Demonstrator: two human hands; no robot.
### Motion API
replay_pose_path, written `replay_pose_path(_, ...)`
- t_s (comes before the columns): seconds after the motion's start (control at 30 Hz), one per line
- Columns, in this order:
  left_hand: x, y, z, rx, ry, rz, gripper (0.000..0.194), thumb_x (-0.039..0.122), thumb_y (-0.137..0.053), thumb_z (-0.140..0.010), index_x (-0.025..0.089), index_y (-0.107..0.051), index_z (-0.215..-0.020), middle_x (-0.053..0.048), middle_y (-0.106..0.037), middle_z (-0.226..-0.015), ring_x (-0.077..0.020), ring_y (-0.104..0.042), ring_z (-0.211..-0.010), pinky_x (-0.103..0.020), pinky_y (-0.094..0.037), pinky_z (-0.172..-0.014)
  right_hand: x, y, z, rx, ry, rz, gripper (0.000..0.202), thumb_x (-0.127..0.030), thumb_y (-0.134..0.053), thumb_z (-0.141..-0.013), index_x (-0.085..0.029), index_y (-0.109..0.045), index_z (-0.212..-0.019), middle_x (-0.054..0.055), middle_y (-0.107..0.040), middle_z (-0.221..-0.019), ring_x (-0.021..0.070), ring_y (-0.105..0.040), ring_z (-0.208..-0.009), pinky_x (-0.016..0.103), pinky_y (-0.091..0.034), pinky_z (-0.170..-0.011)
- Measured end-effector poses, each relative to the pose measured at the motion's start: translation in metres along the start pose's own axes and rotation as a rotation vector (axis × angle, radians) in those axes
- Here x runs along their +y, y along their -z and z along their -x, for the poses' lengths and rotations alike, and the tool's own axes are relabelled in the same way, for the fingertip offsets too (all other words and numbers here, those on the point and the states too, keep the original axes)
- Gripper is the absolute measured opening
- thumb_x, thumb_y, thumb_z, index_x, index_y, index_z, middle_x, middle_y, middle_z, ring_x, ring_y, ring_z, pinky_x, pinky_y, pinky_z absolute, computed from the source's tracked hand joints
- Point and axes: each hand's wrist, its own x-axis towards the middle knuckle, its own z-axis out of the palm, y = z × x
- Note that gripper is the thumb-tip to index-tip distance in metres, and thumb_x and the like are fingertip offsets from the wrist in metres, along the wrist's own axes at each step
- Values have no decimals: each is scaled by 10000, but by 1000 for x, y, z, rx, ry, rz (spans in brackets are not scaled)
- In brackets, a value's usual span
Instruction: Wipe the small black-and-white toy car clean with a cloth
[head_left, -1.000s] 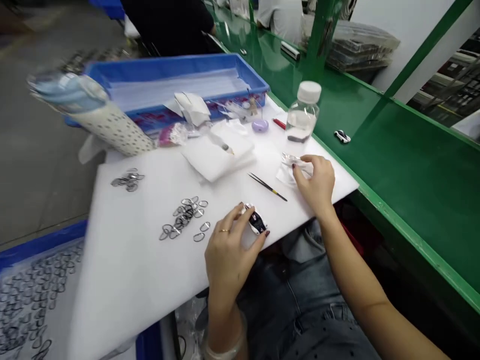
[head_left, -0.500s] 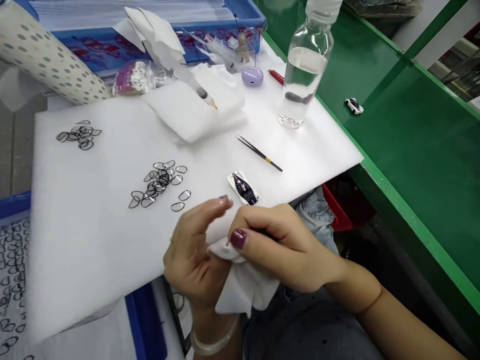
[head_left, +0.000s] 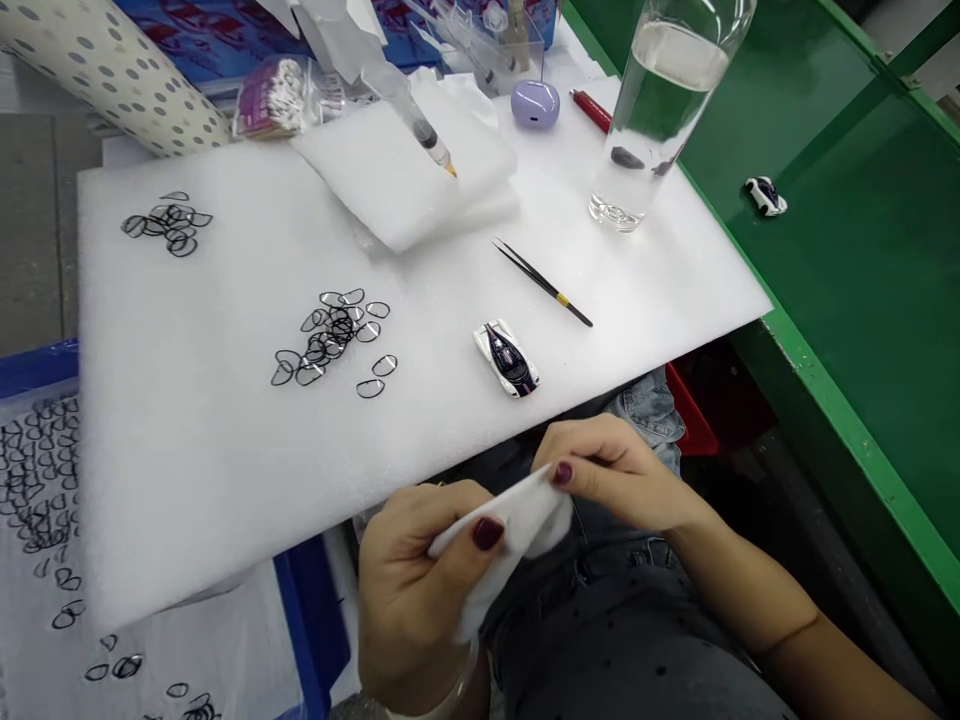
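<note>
Loose black rings (head_left: 334, 338), mid-sheet on foam sheet (head_left: 225, 480). Left hand (head_left: 412, 590), thumb pinching white cloth (head_left: 502, 540) below the sheet's near edge. Toy car (head_left: 506, 358) untouched above. Right hand (head_left: 622, 470), fingertips nipping the cloth's top. Step, judged: readying cloth; next needs car lifted.

A factory assembly workstation.
A green conveyor belt (head_left: 847, 250) runs along the bench (head_left: 225, 480), with many identical small lenses (head_left: 334, 335), tweezers (head_left: 541, 282) and blue trays (head_left: 307, 620).
</note>
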Motion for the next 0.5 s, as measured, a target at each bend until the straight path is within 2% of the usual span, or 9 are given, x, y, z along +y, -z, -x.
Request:
replay_pose_path(0.07, 1, 0, -2, -24, 27, 22, 409, 397, -605, -902, 177, -598, -557, 29, -464, -455, -82, -371, -389, -234, -269, -374, 5, 0, -1, 55, -62, -53, 382, -481, -596, -931, -152, -594, -738, -14, -508, -663, 98, -454, -615, 227, -362, -563)
replay_pose_path(0.17, 3, -3, -5, -68, 64, 16, 395, 375, -607, -907, 176, -599, -566, 35, -445, -453, -80, -363, -386, -236, -254, -369, 12, -4, -2, 15, -134, -108, 341, -480, -662, -884, -153, -615, -799, -18, -529, -681, 89, -443, -605, 207, -352, -537)
replay_pose_path(0.3, 7, -5, -7, -100, 60, -20, 364, 338, -613, -911, 176, -629, -585, 38, -437, -445, -69, -349, -374, -231, -236, -356, 19, -11, 4, 39, -90, -165, 318, -443, -639, -895, -168, -611, -737, -15, -530, -654, 101, -453, -588, 214, -383, -534)
replay_pose_path(0.37, 9, -5, -9, -43, 27, -100, 322, 329, -640, -895, 186, -662, -607, 41, -440, -448, -68, -355, -382, -230, -230, -356, 14, -6, 11, 114, -42, -164, 329, -418, -627, -893, -172, -589, -676, 2, -557, -691, 109, -480, -601, 232, -400, -552)
replay_pose_path(0.43, 12, -1, -14, 92, 0, -146, 244, 329, -674, -869, 204, -704, -662, 49, -447, -450, -71, -371, -389, -229, -238, -359, -2, 11, 19, 283, -32, -70, 293, -378, -643, -853, -173, -586, -652, 33, -607, -780, 129, -527, -637, 260, -426, -576)
replay_pose_path(0.47, 13, 1, -17, 190, -8, -129, 199, 323, -685, -857, 211, -722, -697, 52, -453, -449, -74, -379, -390, -230, -240, -361, -13, 25, 23, 449, -3, 15, 253, -358, -634, -831, -176, -596, -659, 49, -627, -821, 146, -553, -660, 279, -442, -587)
replay_pose_path(0.5, 14, 4, -22, 291, -20, -90, 157, 306, -699, -839, 211, -733, -719, 55, -456, -443, -77, -381, -388, -234, -244, -362, -27, 40, 25, 675, 81, 115, 212, -336, -600, -817, -181, -608, -672, 63, -640, -847, 166, -577, -687, 301, -457, -602)
